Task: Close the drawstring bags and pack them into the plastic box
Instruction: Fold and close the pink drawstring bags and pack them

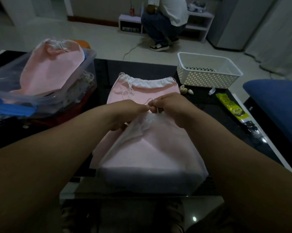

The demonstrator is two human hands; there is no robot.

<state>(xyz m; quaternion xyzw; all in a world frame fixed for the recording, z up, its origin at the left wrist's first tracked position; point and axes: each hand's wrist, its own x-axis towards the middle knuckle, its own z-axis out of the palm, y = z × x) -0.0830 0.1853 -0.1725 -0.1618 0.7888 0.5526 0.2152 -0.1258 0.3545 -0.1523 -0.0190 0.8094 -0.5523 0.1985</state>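
Black table (209, 111): pink drawstring bag (147, 153) at near edge, centre. Left edge: plastic box (89, 64) holding a second bag (52, 68). left hand (125, 113) and right hand (168, 108) both pinch the near bag's cord (148, 100). Right edge: yellow packet (232, 108), print unreadable.

Both forearms reach forward and converge; the left hand (125, 111) and right hand (168, 106) meet knuckle to knuckle, fingers curled, pinching.

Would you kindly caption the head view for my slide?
Left hand and right hand pinch the cord of a pink drawstring bag.
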